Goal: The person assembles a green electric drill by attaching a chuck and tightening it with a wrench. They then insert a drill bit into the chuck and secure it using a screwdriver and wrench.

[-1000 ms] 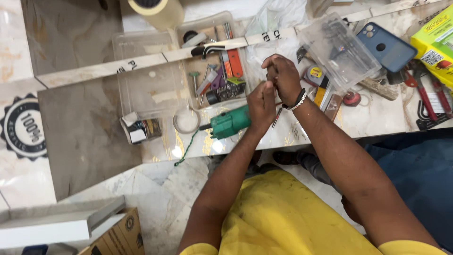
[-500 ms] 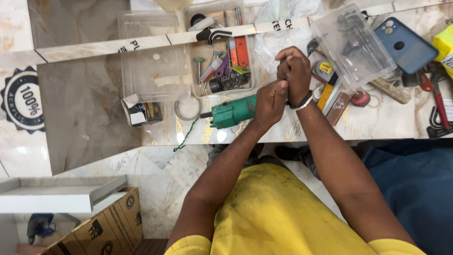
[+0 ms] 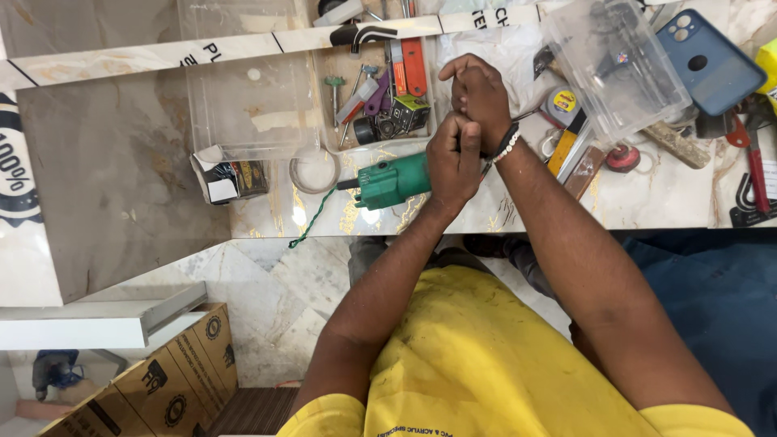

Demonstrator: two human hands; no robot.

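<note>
— Green plastic, that power tool [image 3: 394, 180]: it lies on the marble counter [image 3: 647, 212], its body poking out to the left from under the left hand [image 3: 453, 158], which is curled shut over its rear end.

— And the right hand [image 3: 482, 93]?

— Closed in a fist just above the left, touching it; I can't tell whether it pinches some small part.

— What could go wrong?

— As I judge it, the tool sits near the counter's front edge, its green cord [image 3: 312, 218] dangling over it. A snag on that cord could drag it off. The open parts tray [image 3: 374, 95] stands just beside the knuckles, so a slip might scatter the bits.
</note>
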